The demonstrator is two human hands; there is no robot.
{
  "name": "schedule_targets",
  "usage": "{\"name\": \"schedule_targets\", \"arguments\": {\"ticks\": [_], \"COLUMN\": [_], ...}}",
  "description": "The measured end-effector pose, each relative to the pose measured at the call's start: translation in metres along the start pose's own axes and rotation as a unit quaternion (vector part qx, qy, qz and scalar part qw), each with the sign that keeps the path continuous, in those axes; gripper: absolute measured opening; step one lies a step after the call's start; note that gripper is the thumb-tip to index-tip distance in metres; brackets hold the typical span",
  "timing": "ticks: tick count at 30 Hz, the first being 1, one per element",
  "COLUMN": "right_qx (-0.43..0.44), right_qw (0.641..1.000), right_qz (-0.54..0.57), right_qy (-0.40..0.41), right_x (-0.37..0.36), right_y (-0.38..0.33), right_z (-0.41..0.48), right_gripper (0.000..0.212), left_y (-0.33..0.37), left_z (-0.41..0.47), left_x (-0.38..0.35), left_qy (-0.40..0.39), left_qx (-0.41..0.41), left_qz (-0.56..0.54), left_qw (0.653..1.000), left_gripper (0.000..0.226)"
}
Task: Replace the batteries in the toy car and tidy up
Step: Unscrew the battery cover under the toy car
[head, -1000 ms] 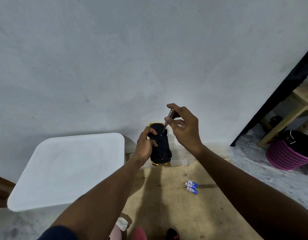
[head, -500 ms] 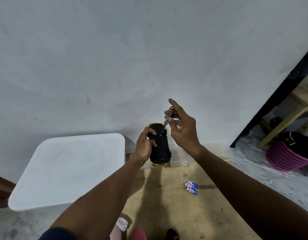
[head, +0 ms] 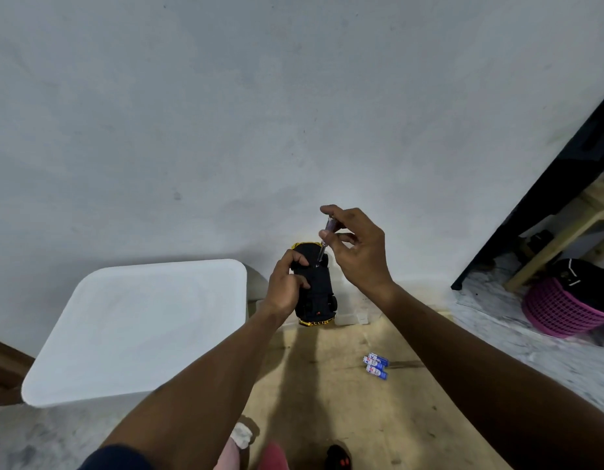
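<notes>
Head view looks down along both my forearms to a pale grey wall point(head: 293, 113) and the floor at its foot. My left hand point(head: 285, 291) grips the toy car point(head: 316, 293) from its left side, fingers curled over the black underside, which faces up towards me. Yellow trim shows at the near and far ends of the car, and a black wheel sticks out on its right side. I hold the car in the air in front of the wall, above the far edge of a tan board point(head: 344, 408) that lies on the floor.

My right hand point(head: 359, 252) is just beside the car's far end and a little higher. It pinches the handle of a small screwdriver point(head: 327, 237) between thumb and fingertips, with the index finger hooked over the top of the handle. The thin shaft slants down and its tip meets the underside near the far end; I cannot tell whether it sits in a screw.

A few blue and white batteries point(head: 375, 365) lie close together on the board, nearer to me than the car and to its right, well apart from both hands. A small clear box point(head: 354, 319) rests on the floor behind the car's near end.

To my left is a white tabletop point(head: 134, 330) with rounded corners. At the far right a pink basket point(head: 561, 312) sits on the marbled floor beside a wooden frame point(head: 544, 256)
</notes>
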State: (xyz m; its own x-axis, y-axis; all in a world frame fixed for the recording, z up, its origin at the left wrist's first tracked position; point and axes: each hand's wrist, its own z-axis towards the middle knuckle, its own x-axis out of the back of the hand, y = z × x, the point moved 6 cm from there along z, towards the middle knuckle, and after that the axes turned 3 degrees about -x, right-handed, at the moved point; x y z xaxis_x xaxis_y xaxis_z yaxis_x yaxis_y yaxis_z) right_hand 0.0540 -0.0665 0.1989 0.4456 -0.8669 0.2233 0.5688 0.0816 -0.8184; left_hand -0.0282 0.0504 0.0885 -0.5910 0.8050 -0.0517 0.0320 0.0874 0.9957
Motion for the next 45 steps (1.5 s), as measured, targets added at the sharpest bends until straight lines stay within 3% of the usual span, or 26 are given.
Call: {"name": "schedule_targets", "arguments": {"ticks": [45], "right_qx": [-0.012], "right_qw": [1.000], "right_qz": [-0.025], "right_qy": [-0.003], "right_x": [0.001], "right_y": [-0.007], "right_z": [-0.003], "right_gripper": [0.039], "left_y": [0.004], "left_z": [-0.008], "left_x": [0.012], "left_qy": [0.002], "left_qx": [-0.006], "left_qz": [0.049], "left_qw": [0.999], "left_gripper": [0.044]}}
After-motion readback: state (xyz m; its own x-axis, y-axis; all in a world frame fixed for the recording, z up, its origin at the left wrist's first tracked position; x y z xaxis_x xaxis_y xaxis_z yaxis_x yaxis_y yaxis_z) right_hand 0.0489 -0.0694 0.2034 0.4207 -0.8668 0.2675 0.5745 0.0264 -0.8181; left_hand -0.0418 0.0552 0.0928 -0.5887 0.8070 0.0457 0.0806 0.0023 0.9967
